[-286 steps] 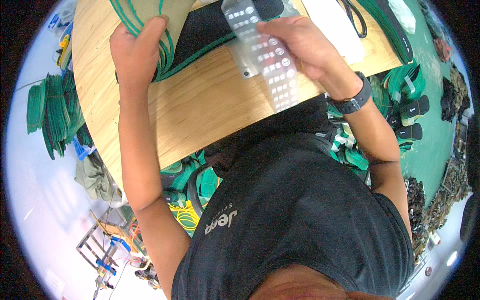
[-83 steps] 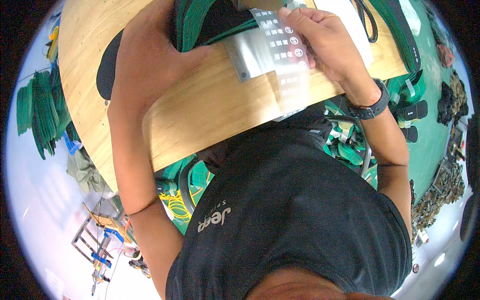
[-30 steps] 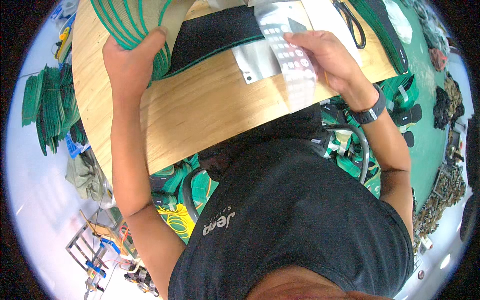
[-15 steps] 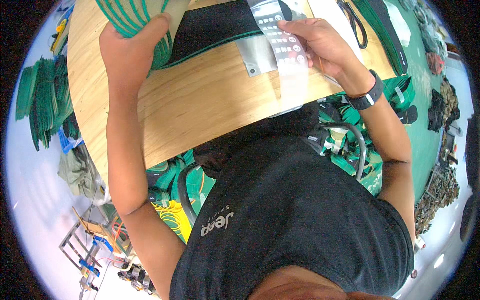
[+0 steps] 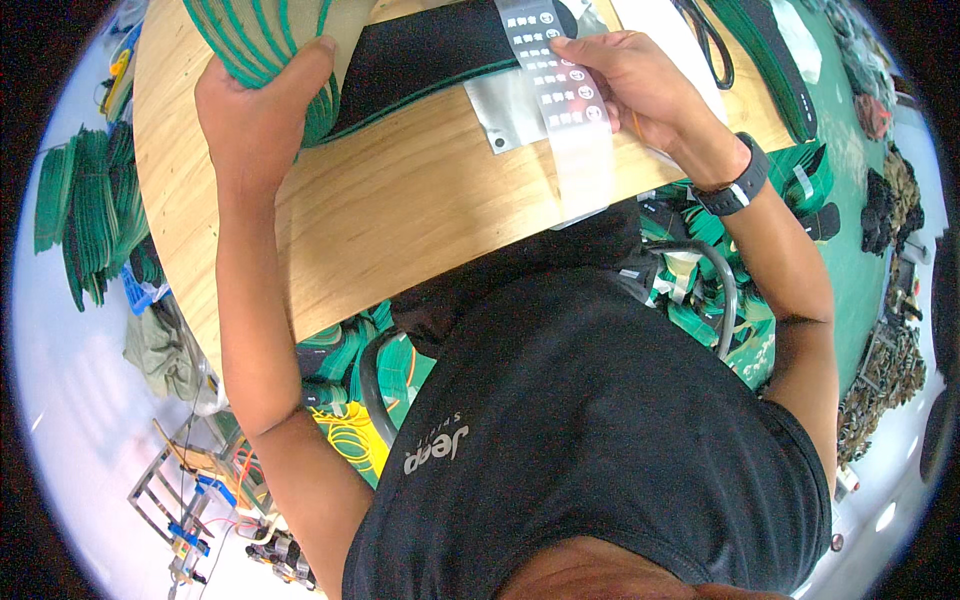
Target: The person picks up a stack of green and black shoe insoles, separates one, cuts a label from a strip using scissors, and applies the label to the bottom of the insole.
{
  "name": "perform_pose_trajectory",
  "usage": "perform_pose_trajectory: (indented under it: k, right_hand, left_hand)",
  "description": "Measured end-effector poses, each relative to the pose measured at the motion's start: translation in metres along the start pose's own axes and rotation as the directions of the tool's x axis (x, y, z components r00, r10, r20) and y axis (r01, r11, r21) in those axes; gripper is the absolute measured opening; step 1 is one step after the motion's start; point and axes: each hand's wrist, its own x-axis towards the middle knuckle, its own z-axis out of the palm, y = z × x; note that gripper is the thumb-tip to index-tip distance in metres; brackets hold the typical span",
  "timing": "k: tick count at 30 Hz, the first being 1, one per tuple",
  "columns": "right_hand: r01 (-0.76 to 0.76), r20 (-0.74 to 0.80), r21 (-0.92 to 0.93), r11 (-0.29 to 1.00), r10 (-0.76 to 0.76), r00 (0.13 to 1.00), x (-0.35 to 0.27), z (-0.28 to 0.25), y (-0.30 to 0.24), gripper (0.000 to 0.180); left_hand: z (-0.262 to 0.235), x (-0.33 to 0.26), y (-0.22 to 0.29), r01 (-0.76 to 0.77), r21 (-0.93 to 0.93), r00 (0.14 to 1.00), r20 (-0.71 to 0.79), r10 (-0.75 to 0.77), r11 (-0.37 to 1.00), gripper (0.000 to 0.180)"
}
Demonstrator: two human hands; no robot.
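My left hand (image 5: 250,120), at the table's far left, is closed round a fanned stack of beige insoles with green edges (image 5: 255,40). Beside it a black insole with a green edge (image 5: 430,65) lies flat, its left end hidden behind the stack. My right hand (image 5: 645,95) pinches the right edge of a clear strip of transfer labels (image 5: 580,165) with white print between thumb and fingers. The strip crosses the insole's right end and hangs toward the near table edge. Under it a shiny metal plate (image 5: 500,115) with a small dark hole partly shows.
A pale wooden table (image 5: 400,220) spans the front. At its right lie white paper (image 5: 645,15), a black cord loop (image 5: 712,45) and more green-edged black insoles (image 5: 775,75). Bundled insoles (image 5: 90,210) are stacked at left; others lie beneath the table around a chair's curved armrest (image 5: 725,290).
The label strip has tilted slightly, and its white print shows more clearly. Both hands keep their grips and have hardly moved.
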Motion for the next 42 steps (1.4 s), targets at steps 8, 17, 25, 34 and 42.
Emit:
perform_pose_trajectory:
  k: [8,17,25,34,42]
  right_hand:
    - [-0.014,0.015,-0.046,0.999,0.014,1.000,-0.001,0.000,-0.003,0.030]
    - [0.015,0.052,-0.018,1.000,-0.014,0.999,0.004,-0.005,0.002,0.030]
    - [0.040,0.033,0.021,0.999,-0.041,0.999,0.004,-0.001,0.004,0.031]
    - [-0.021,-0.040,0.141,0.990,0.027,0.999,-0.010,0.000,-0.002,0.032]
    - [0.023,0.009,0.269,0.963,-0.027,1.000,-0.013,-0.006,0.001,0.033]
  left_hand:
    - [0.001,0.001,-0.005,-0.036,0.001,0.999,-0.016,0.036,0.999,0.025]
    - [0.002,-0.003,-0.002,-0.042,0.060,0.998,-0.033,0.045,0.997,0.025]
    - [0.005,-0.007,0.000,0.018,0.054,1.000,-0.018,-0.017,0.998,0.027]
    - [0.026,-0.009,0.017,-0.313,0.494,0.925,0.352,0.142,0.811,0.065]
    - [0.034,-0.002,0.034,-0.477,0.628,0.848,0.512,0.136,0.615,0.081]
